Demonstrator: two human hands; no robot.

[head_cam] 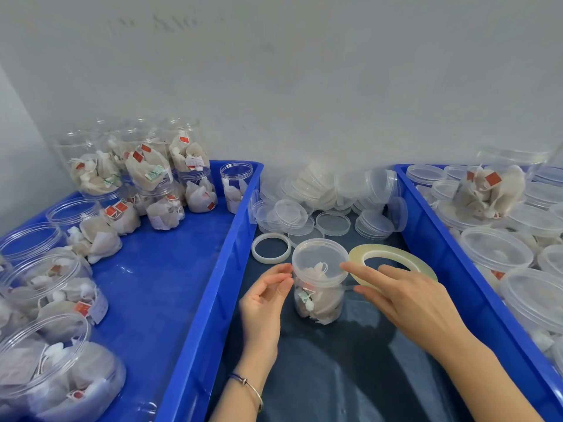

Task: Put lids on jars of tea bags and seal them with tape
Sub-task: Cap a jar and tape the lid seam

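From the head view, a clear round plastic jar (318, 295) of papery tea bags stands just below the middle of the frame on a dark bench (350, 376), its translucent lid (320, 261) already on. The left hand (263, 303) sits at the jar's left side, fingers (281, 281) curled with thumb and forefinger tips close together at the lid's edge; whether they pinch anything cannot be told. The right hand (408, 296) reaches in from the lower right, forefinger straight and touching the lid's right rim, thumb below, a thin tape strand running toward the jar. A flat yellowish tape roll (393, 254) lies behind it. Loose clear lids (332, 205) heap further back. Smooth blue crates stand at left (170, 269) and right (438, 226).
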